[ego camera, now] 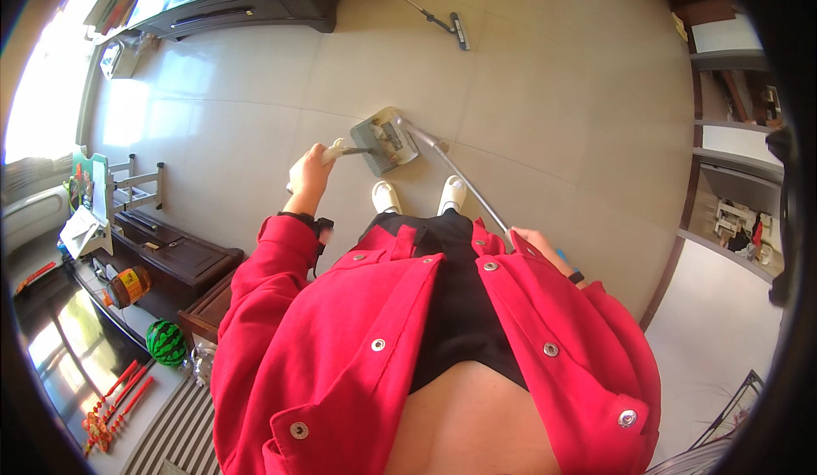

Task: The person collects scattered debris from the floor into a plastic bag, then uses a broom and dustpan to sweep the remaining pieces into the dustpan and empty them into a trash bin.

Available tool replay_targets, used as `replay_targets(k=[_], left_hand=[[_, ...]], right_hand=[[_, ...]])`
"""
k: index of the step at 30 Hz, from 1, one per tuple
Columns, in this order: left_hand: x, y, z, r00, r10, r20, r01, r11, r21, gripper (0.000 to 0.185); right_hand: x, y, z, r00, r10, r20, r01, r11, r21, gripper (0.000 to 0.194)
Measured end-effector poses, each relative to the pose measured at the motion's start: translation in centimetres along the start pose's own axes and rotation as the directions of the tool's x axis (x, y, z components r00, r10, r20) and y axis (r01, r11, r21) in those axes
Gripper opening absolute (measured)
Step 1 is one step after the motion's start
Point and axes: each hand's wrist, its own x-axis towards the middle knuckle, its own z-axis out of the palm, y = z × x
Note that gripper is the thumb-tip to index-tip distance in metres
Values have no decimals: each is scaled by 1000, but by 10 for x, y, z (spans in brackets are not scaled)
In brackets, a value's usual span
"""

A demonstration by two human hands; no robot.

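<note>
My left hand [309,175] grips the pale handle of a long-handled dustpan [373,149], whose grey-green pan rests on the tiled floor just in front of my feet. Some debris shows inside the pan. My right hand [535,240], partly hidden by the red jacket, is closed round a metal pole [469,184]. The pole slants forward to the right rim of the dustpan; its far end is blurred, so I cannot tell the shape of its head. A small brownish clump [442,147] lies on the floor by the pole.
A flat-headed floor mop [459,31] lies ahead near a dark wooden table [255,12]. To the left are a metal folding frame [143,186], a dark wooden cabinet [185,251] and a watermelon-patterned ball [166,342]. Open shelving [731,61] stands along the right side.
</note>
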Motion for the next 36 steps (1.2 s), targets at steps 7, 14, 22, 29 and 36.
replay_targets(k=[7, 14, 22, 29, 36], left_hand=[[-37, -5, -2, 983, -148, -105, 145, 989, -40, 25], [-137, 22, -4, 860, -436, -264, 428, 899, -90, 26], [-254, 51, -1, 652, -620, -436, 550, 783, -289, 23], [-347, 77, 13, 442, -757, -480, 631, 643, -433, 22], [-431, 103, 65, 249, -860, -445, 646, 490, -585, 25]], right_hand=[[74, -82, -37, 987, -42, -153, -17, 931, -366, 58], [169, -104, -44, 999, 28, 40, -7, 897, -441, 18], [139, -5, -76, 662, -543, 517, 713, 242, -658, 63], [114, -94, -73, 913, 1, 409, 369, 427, -825, 67], [122, -159, 34, 842, 14, 539, 504, 334, -797, 34]])
